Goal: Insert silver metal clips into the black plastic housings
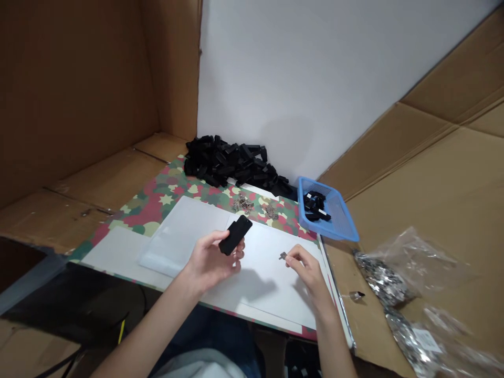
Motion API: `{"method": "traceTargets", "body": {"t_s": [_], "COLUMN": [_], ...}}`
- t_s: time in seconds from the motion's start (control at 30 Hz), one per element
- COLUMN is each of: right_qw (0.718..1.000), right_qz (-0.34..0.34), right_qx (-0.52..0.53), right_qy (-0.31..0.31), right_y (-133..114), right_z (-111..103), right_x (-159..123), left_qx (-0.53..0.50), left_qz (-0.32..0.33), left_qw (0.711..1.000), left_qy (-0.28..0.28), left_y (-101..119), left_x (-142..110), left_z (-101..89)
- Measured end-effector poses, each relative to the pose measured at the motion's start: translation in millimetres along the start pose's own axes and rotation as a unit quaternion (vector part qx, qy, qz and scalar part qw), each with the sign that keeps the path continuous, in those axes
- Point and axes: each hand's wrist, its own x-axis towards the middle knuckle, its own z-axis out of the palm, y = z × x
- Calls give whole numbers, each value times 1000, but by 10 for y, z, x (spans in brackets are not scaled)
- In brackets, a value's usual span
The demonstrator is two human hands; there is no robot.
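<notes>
The 2 hands are apart, held over the middle of a white board (pixel 271 281). The left hand (pixel 208 262) curls its fingers and thumb around a black plastic block (pixel 235 235), tilted with its upper end clear of the fingers, as if that end is kept free to be seen or reached. The right hand (pixel 305 270) pinches a small metal part (pixel 282 256) between thumb and forefinger, a fine grip that suits something so tiny. Its exact shape is too small to tell. The 2 held things are near each other but not touching, with open space between them.

The board lies on a camouflage-patterned mat (pixel 153 197), beside a clear plastic sleeve (pixel 181 236) at its left. Beyond the board, at the top middle, lies a heap of black blocks (pixel 224 163) against a white wall (pixel 299 79), with 2 small piles of metal bits (pixel 243 202) in front of it. To the right, a blue plastic basket (pixel 338 210) holds a few more black blocks (pixel 315 206), within reach of the right hand. At lower right, clear bags of metal parts (pixel 381 278) lie on cardboard (pixel 413 210), outside the board. Nothing stands between the hands.
</notes>
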Motion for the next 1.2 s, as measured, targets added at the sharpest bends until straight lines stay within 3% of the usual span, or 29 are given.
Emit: {"method": "traceTargets", "body": {"t_s": [0.1,0.2,0.33,0.43,0.5,0.67,0.97,1.1,1.2], "right_qw": [1000,1000,998,989,984,976,973,981,991], "right_qz": [-1,0,-40,-98,-129,-170,-189,-166,-123], "right_qx": [0,3,23,12,-8,-47,-86,-91,-53], "right_qy": [0,-1,50,109,124,128,105,52,-14], "right_y": [-4,-5,-118,-316,-449,-584,-564,-526,-461], "right_z": [17,37,153,317,435,618,659,560,445], "right_x": [-1,-11,-52,-83,-87,-62,-61,-59,-60], "left_qx": [42,201,447,544,572,580,576,589,570], "left_qz": [57,156,290,362,387,394,397,388,383], "left_qw": [997,965,839,746,711,701,700,696,715], "left_qy": [31,70,108,129,136,132,141,135,126], "left_y": [34,101,132,93,59,11,-17,-4,-6], "left_x": [-65,-168,-300,-368,-399,-434,-434,-435,-436], "left_z": [-24,-62,-50,2,36,64,41,22,13]}}
